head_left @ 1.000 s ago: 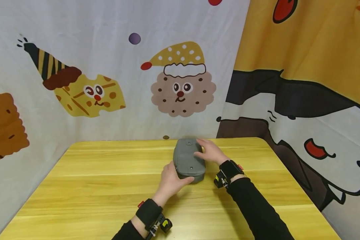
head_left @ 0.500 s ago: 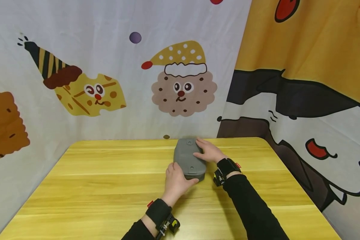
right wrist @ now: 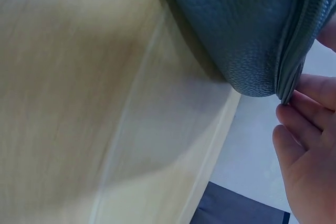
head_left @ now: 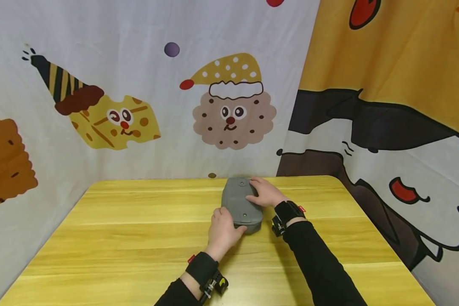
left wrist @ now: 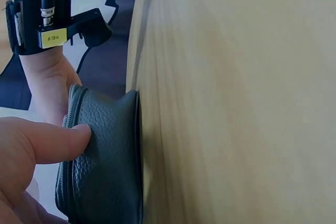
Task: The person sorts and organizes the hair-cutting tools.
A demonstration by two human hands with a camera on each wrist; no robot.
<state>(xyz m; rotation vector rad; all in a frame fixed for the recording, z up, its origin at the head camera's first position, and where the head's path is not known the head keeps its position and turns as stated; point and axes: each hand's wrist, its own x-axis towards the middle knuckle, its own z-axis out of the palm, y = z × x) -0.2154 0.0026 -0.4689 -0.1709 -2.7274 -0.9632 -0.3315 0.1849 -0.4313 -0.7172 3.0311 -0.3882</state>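
Observation:
A grey zippered pouch point(head_left: 239, 197) with a pebbled surface and two snaps on top lies flat near the table's far edge. My left hand point(head_left: 222, 229) grips its near left corner, fingers along the side. In the left wrist view the thumb presses on the end wall beside the zipper point(left wrist: 65, 182). My right hand point(head_left: 268, 194) holds the far right part, thumb on top. The right wrist view has several fingertips touching the zipper edge at the far end. Whether they pinch a zipper pull cannot be seen.
The wood-grain table point(head_left: 137, 238) spreads out on both sides and in front of the pouch. Behind it hangs a white cloth point(head_left: 137, 25) with cartoon prints, and a patterned curtain point(head_left: 367, 63) hangs at the right. Each wrist wears a black strap with a small camera.
My left hand has shifted slightly right and closer around the pouch's near corner. The right forearm has drawn in a little to the left; the pouch stays almost in place.

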